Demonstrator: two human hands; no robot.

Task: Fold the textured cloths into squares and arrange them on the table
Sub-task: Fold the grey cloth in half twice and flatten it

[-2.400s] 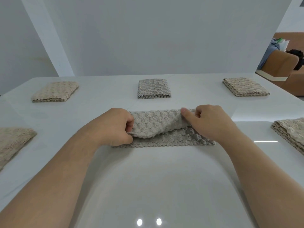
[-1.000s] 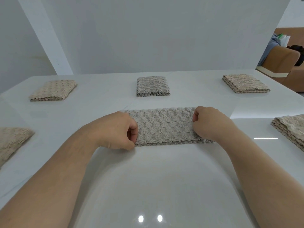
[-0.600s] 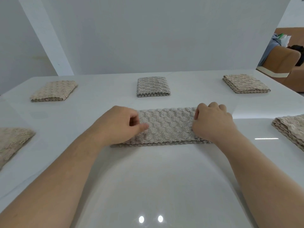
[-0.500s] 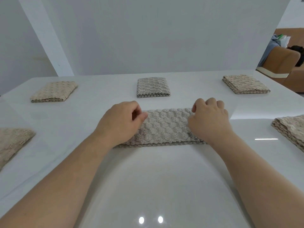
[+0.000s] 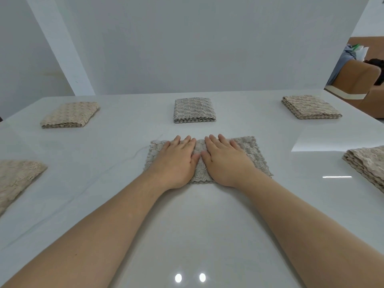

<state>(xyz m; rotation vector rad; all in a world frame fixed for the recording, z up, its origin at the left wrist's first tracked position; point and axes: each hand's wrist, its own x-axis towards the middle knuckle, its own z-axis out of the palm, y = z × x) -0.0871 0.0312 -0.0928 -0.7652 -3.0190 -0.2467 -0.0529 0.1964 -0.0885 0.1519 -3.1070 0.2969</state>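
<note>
Head view, white desk (image 5: 197, 235). Centre of desk: grey textured cloth (image 5: 252, 154), folded strip, lying flat. On its left half: left grip (image 5: 176, 161), released, laid flat, pressing down. Beside it: right grip (image 5: 225, 161), likewise released and flat, thumbs nearly touching. Far row: far-left square (image 5: 69, 115), far-centre square (image 5: 194, 110), far-right square (image 5: 310, 107). Side edges: left-edge cloth (image 5: 16, 175), right-edge cloth (image 5: 367, 163).

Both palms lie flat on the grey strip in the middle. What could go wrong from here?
1. The grey strip is a long rectangle, not a square; a final fold off centre would leave mismatched edges.
2. Its thick, bumpy layers may spring up when the left hand and right hand lift.
3. Sliding it forward could nudge the folded grey cloth behind it.
</note>
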